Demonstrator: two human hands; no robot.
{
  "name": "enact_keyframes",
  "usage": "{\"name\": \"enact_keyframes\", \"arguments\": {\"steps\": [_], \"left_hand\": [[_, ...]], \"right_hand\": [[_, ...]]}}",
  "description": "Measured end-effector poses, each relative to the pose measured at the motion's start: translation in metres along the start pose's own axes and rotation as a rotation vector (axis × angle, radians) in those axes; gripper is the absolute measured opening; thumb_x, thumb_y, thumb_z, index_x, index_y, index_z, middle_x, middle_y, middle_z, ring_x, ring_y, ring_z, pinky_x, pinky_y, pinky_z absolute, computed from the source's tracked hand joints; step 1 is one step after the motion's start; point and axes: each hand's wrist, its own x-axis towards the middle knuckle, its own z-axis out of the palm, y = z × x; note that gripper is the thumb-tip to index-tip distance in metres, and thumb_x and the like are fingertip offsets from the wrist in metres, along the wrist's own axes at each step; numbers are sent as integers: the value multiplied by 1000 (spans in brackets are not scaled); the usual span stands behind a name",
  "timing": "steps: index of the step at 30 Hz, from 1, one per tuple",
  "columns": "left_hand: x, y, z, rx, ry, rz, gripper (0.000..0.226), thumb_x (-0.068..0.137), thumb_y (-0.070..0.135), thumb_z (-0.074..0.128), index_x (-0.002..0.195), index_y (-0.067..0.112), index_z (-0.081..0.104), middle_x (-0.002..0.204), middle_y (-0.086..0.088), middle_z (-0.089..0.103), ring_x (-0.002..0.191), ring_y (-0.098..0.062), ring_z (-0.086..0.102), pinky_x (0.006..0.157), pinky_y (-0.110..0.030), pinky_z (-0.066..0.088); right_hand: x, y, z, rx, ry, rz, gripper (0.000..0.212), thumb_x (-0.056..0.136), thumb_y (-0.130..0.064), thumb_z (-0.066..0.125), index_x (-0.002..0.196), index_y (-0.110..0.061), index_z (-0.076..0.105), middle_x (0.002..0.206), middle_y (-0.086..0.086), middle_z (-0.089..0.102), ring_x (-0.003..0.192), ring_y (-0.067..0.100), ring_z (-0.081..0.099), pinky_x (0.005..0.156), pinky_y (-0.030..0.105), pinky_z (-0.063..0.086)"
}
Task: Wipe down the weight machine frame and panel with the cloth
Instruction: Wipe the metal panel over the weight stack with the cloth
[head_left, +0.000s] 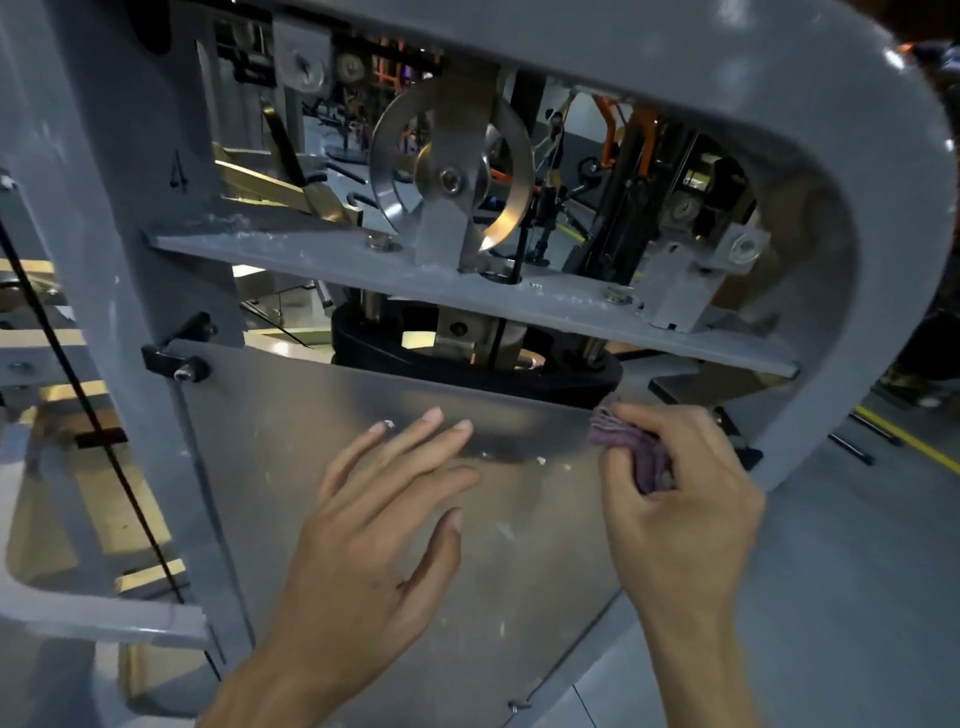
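A bunched purple cloth (636, 451) is gripped in the curled fingers of the right hand (680, 499) at the panel's (322, 457) upper right edge. The left hand (379, 525) is laid flat, fingers spread, mid-panel. Grey frame (878, 270) curves closely alongside.

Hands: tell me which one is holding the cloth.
The right hand grips the bunched purple cloth against the panel near its top edge. The left hand holds nothing; its fingers lie flat on the panel.
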Motion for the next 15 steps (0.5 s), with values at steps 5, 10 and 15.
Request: {"name": "enact_keyframes", "arguments": {"steps": [5, 10, 15], "left_hand": [[1, -13, -8, -10, -6, -6, 27, 95, 22, 57, 116, 19, 75, 144, 8, 59, 143, -11, 45, 120, -41, 30], [2, -19, -12, -46, 4, 1, 27, 95, 21, 57, 113, 18, 76, 141, 8, 61, 142, -14, 47, 119, -42, 31], [0, -25, -17, -54, 24, 1, 26, 94, 20, 57, 110, 18, 77, 139, 7, 62, 141, -14, 49, 118, -43, 31]], "right_hand": [[-10, -39, 36, 47, -47, -55, 25, 76, 4, 66, 95, -8, 76, 94, 1, 70, 82, 18, 66, 77, 17, 48], [-7, -21, 19, 18, -44, -63, 26, 81, 0, 64, 100, -9, 78, 100, -1, 73, 92, 16, 70, 81, 26, 54], [-8, -32, 25, -25, -5, -34, 27, 80, 2, 62, 100, -9, 77, 98, -1, 72, 89, 18, 68, 76, 33, 56]]}}
